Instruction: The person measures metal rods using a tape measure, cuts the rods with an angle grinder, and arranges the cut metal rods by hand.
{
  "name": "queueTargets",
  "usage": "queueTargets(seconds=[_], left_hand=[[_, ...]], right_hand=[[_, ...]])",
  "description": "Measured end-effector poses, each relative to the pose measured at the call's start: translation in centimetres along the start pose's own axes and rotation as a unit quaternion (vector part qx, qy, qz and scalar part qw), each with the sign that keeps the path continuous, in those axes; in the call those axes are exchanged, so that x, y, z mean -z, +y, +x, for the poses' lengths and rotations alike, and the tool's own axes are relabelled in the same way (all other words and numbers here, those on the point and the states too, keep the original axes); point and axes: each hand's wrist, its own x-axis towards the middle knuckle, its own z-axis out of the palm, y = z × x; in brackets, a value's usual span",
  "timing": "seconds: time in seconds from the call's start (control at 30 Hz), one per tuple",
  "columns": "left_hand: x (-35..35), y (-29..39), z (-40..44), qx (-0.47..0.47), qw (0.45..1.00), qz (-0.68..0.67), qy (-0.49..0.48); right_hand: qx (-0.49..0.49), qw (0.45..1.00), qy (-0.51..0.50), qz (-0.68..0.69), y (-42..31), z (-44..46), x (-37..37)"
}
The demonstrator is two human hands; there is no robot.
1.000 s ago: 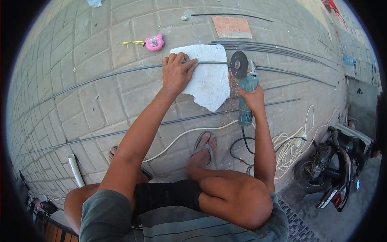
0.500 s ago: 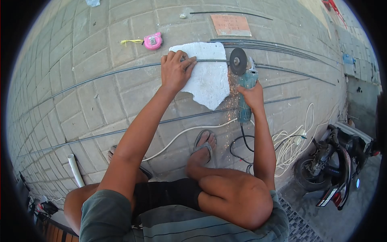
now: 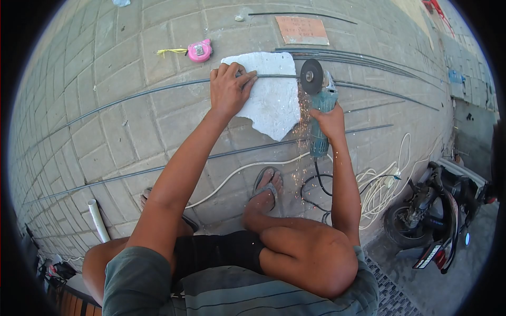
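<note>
On grey paving (image 3: pixel 137 134), the curled left hand (image 3: pixel 228 89) held a rod (image 3: pixel 279 76), likely steadying it for the grinder (image 3: pixel 322 100) the right hand (image 3: pixel 331 124) clasped.

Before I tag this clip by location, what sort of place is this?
Probably an outdoor paved yard or driveway: block paving covers the ground, and a motorbike stands at the right.

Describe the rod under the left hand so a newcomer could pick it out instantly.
On the paved ground lies a jagged white slab. Across its upper part runs a long, thin, dark rod, under the left hand. Unlike the other rods nearby, it leads to the disc of the grinder, with orange sparks flying there.
</note>
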Motion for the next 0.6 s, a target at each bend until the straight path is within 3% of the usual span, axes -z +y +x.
queueTargets(seconds=[0.6], left_hand=[[-0.1, 0.0, 0.0, -0.004, 1.0, 0.011, -0.003]], right_hand=[[0.023, 0.999, -0.002, 0.026, 0.7, -0.5, 0.0]])
